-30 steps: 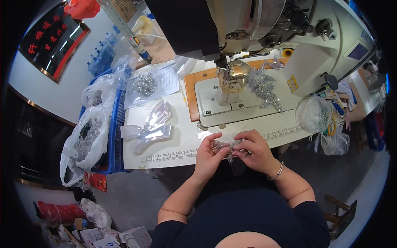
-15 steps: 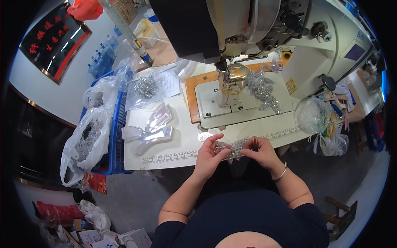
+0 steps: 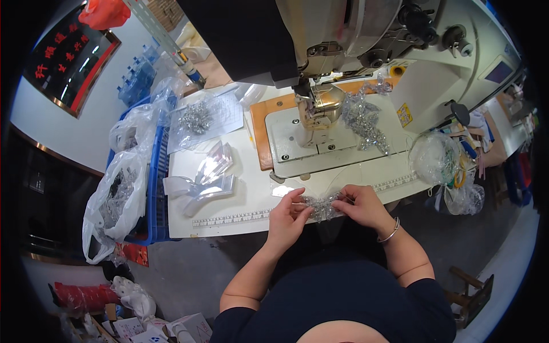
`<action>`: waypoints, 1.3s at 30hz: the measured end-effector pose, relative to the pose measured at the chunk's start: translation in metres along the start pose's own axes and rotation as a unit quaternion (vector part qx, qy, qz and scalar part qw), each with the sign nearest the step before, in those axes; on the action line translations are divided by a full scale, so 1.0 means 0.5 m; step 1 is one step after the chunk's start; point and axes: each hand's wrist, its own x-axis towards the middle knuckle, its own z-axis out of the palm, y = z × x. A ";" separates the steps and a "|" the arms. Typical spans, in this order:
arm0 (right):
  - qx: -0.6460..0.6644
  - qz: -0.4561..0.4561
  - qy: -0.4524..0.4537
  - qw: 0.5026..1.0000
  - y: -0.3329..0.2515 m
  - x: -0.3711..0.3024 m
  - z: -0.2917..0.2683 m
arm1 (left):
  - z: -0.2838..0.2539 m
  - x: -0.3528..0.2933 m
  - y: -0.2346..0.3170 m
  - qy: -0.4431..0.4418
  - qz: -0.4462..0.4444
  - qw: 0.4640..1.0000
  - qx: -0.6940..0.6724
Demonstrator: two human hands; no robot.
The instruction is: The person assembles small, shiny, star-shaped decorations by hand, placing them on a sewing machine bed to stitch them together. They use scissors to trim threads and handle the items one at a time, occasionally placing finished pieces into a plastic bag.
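Note:
A silver, glittering bow-shaped piece (image 3: 324, 208) is held between both hands, just past the front edge of the sewing machine table (image 3: 246, 226). My left hand (image 3: 287, 216) pinches its left end between thumb and fingers. On the other end, the thumb and fingers of my right hand (image 3: 362, 206) are closed. Something small and dark shows at the right fingers, its kind unclear. Beyond the hands stands the sewing machine (image 3: 320, 108). A heap of similar silver, beaded pieces (image 3: 366, 123) lies right of its needle area.
Clear plastic strips (image 3: 209, 180) lie on the table's left, near a silver bead pile (image 3: 195, 118) on a clear sheet. A blue crate (image 3: 159, 211) with plastic bags (image 3: 117, 200) stands left. A ruler strip (image 3: 229, 219) runs along the front edge. At right hangs a bagged bundle (image 3: 434, 157).
The silver piece has turned slightly and looks more bunched between my hands. My right fingers have shifted on it, and the dark pointed thing there shows less. The view has tilted slightly.

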 end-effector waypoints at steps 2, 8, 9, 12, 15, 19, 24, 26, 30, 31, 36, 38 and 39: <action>-0.027 0.017 -0.003 0.999 -0.013 0.001 -0.009 | -0.003 0.006 -0.007 0.000 0.005 1.000 0.014; -0.118 -0.012 -0.032 0.992 -0.016 0.006 -0.014 | -0.015 0.010 0.002 -0.032 -0.044 0.998 0.024; -0.134 -0.018 -0.039 0.990 -0.017 0.008 -0.016 | -0.016 0.011 0.007 -0.036 -0.046 0.998 0.035; -0.123 -0.012 -0.038 0.992 -0.018 0.014 -0.017 | -0.015 0.015 0.001 -0.031 -0.041 0.997 0.050; -0.127 0.012 -0.039 0.991 -0.016 0.022 -0.016 | -0.010 0.021 0.001 -0.017 -0.057 0.998 0.030; -0.119 0.021 -0.046 0.992 -0.013 0.028 -0.016 | -0.010 0.028 0.000 -0.020 -0.068 0.996 0.046; -0.124 0.035 -0.050 0.990 -0.012 0.034 -0.014 | -0.009 0.033 0.002 -0.022 -0.069 0.996 0.051; -0.142 0.030 -0.045 0.988 -0.016 0.035 -0.013 | -0.007 0.034 0.001 -0.015 -0.069 0.996 0.047; -0.159 0.034 -0.030 0.986 -0.019 0.036 -0.006 | -0.005 0.035 0.003 -0.001 -0.068 0.996 0.057; -0.166 0.028 -0.025 0.985 -0.020 0.035 -0.005 | -0.004 0.035 0.004 0.001 -0.069 0.996 0.062; -0.186 0.016 -0.015 0.982 -0.024 0.035 -0.004 | -0.002 0.029 -0.007 0.011 -0.020 0.993 0.117; -0.161 0.030 -0.032 0.986 -0.019 0.039 -0.006 | -0.003 0.031 -0.003 0.006 -0.015 0.991 0.132; -0.149 0.037 -0.040 0.987 -0.017 0.043 -0.009 | -0.005 0.036 -0.001 0.003 -0.013 0.990 0.140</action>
